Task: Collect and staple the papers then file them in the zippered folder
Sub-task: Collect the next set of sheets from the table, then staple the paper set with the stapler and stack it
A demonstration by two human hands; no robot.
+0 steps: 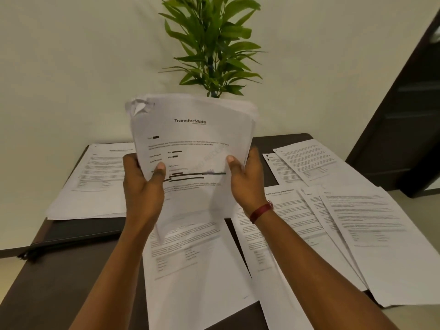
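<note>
Presently, the stack of papers (192, 139) stands upright above the tabletop (59, 282), held from both sides. The left hand (142, 184) grips its left edge, thumb on the front sheet headed "TransferMate". The right hand (245, 179) grips its right edge likewise. The stack's top left corner is crumpled. Loose printed sheets (357, 234) lie fanned at right. A further pile (95, 182) rests on a black folder (78, 232) at left.

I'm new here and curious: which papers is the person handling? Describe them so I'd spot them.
Find the leafy plant by the wall; right below it, above the dark table, the left hand and right hand hold up a paper stack. Unlike the sheets lying flat, it is headed TransferMate and has a crumpled top-left corner.
</note>
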